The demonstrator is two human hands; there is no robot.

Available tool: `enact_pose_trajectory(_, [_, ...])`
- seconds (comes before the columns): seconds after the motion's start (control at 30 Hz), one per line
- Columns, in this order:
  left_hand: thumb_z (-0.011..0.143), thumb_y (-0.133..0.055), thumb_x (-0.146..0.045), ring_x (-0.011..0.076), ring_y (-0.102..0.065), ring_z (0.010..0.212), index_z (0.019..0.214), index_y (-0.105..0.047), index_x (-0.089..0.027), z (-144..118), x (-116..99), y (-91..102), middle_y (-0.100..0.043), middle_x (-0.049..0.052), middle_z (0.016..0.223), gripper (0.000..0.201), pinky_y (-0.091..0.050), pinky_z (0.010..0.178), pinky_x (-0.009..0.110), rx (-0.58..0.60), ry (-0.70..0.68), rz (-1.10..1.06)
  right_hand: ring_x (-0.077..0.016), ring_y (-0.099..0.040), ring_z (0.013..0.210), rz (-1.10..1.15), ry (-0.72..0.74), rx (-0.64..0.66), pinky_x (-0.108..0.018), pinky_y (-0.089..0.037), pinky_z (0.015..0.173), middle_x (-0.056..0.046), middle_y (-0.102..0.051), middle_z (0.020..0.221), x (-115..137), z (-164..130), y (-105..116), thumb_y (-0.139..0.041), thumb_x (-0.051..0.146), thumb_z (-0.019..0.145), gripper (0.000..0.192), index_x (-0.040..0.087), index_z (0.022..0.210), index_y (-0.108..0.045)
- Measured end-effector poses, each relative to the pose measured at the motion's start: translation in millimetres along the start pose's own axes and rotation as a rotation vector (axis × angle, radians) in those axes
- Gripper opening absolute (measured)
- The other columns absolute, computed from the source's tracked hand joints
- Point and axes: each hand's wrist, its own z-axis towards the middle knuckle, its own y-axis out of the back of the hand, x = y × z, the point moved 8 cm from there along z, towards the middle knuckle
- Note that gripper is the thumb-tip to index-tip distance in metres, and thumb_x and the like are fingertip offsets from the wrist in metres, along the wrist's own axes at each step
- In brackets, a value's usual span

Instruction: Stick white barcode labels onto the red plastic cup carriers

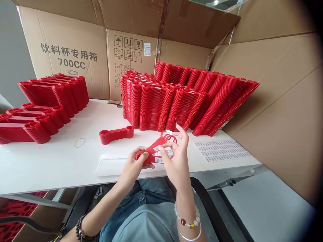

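The left hand [135, 164] has its fingers closed in a pinch round the near end of a small stack of red plastic pieces [156, 150], steadying it just above the worktop [50, 168] edge so the flat face turns up. The right hand [176, 158] has its thumb and forefinger pressed on that face, where white barcode stickers [158, 160] sit; the other fingers are spread and raised, which keeps them off the sticky labels. A small white tag [169, 132] shows at the far ringed end of the held stack.

Just beyond the held stack lies a single red piece [116, 134]; to its left, a rubber band [79, 142]. Right of the held stack is a sheet of printed labels [222, 151], within easy reach. A white backing strip [113, 164] lies under the hands. Behind stand leaning rows of red pieces [181, 101], with more stacked at the left [42, 104]. The cardboard box [68, 50] behind reads "饮料杯专用箱 700CC"; the finer print is too small to read
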Motion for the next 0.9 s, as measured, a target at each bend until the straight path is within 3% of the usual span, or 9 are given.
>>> enact_pose_trajectory(0.17, [0.076,-0.064,-0.035,0.0138,-0.066,0.052,0.089,-0.056,-0.015,-1.8,-4.1,-0.9,-0.064,-0.002,0.071,0.025,-0.059,0.062,0.031,-0.015,-0.030,0.005,-0.0116,-0.063,0.074,-0.019,-0.048,-0.008,-0.037,-0.059,0.075,-0.007,-0.042,0.124,-5.6,3.1,0.3,-0.058,0.015,0.080,0.066,0.033,0.138,-0.032])
enact_pose_trajectory(0.53, [0.075,-0.065,-0.033,0.0133,-0.066,0.058,0.087,-0.059,-0.015,-2.1,-4.2,-0.4,-0.064,-0.001,0.074,0.022,-0.062,0.063,0.032,-0.045,-0.074,-0.051,-0.0129,-0.067,0.076,0.039,-0.124,-0.061,-0.033,-0.059,0.073,-0.008,-0.046,0.127,-12.0,-1.7,-5.9,-0.062,0.017,0.078,0.069,0.033,0.137,-0.031])
enact_pose_trajectory(0.9, [0.079,-0.062,-0.031,0.0134,-0.067,0.060,0.087,-0.058,-0.015,-0.4,-1.5,-0.9,-0.066,-0.001,0.075,0.018,-0.062,0.065,0.032,-0.037,-0.075,-0.050,-0.0114,-0.064,0.072,0.059,-0.097,-0.061,-0.039,-0.058,0.083,-0.007,-0.046,0.126,-13.4,-1.5,-5.9,-0.060,0.016,0.077,0.067,0.031,0.136,-0.032])
